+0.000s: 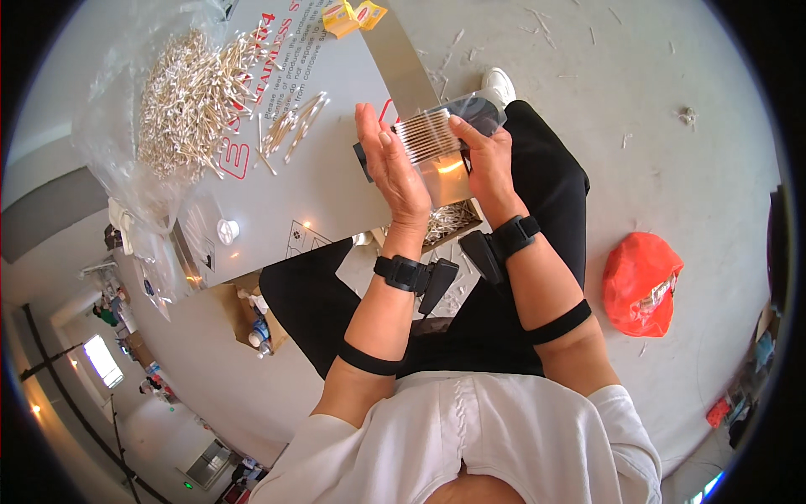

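Note:
A clear plastic pack (438, 139) filled with a row of cotton swabs is held up between both hands above my lap. My left hand (388, 168) lies flat against its left side, fingers straight and upward. My right hand (487, 160) grips its right side, fingers curled over the top edge. A big heap of loose cotton swabs (189, 97) lies on a clear plastic sheet at the left of the grey table (336, 176). A small bunch of swabs (294, 126) rests nearer my hands.
Yellow packets (353, 15) sit at the table's far edge, and a small white cap (227, 230) near its left corner. A box of swabs (449, 223) sits below the hands. A red plastic bag (642, 281) lies on the floor at the right, with scattered sticks beyond.

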A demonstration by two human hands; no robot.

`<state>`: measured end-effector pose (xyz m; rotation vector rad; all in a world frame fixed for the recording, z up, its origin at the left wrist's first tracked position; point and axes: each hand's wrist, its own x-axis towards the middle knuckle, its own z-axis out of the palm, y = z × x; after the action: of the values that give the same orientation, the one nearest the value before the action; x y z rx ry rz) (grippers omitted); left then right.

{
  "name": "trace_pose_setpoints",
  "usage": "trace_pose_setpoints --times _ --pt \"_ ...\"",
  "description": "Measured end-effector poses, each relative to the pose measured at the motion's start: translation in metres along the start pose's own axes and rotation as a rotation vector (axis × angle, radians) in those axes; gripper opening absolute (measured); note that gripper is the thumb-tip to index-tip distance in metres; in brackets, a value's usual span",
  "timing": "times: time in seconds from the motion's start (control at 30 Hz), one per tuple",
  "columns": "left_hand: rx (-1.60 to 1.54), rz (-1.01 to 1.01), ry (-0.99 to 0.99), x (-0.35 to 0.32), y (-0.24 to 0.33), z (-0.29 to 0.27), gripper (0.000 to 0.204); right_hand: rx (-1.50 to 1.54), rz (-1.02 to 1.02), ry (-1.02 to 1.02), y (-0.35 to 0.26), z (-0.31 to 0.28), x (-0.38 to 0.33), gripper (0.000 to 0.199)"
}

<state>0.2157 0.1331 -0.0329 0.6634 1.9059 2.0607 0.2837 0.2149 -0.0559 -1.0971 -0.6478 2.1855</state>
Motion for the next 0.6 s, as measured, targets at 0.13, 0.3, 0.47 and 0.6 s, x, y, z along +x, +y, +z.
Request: trace_pose_setpoints --times 0.13,0.3,0.47,0.6 --pt "0.024 -0.007 -0.027 -0.0025 0.0002 0.0058 0.07 0.062 -0.062 -0.041 0.0026 -0.0015 -0.0006 0.009" --pt "0.034 0.01 -0.042 0.0007 -0.0002 0.0047 0.071 0.128 0.031 -0.009 -0.0009 0.0 0.0031 0.01" --pt "0.034 0.007 -0.086 0.004 0.0001 0.0028 0.07 0.005 -0.027 0.037 -0.0007 0.0069 0.0008 0.013" --pt "0.005 0.011 -0.099 0.0025 0.0032 0.0063 0.07 -0.026 -0.07 0.012 -0.0008 0.0018 -0.0016 0.012"
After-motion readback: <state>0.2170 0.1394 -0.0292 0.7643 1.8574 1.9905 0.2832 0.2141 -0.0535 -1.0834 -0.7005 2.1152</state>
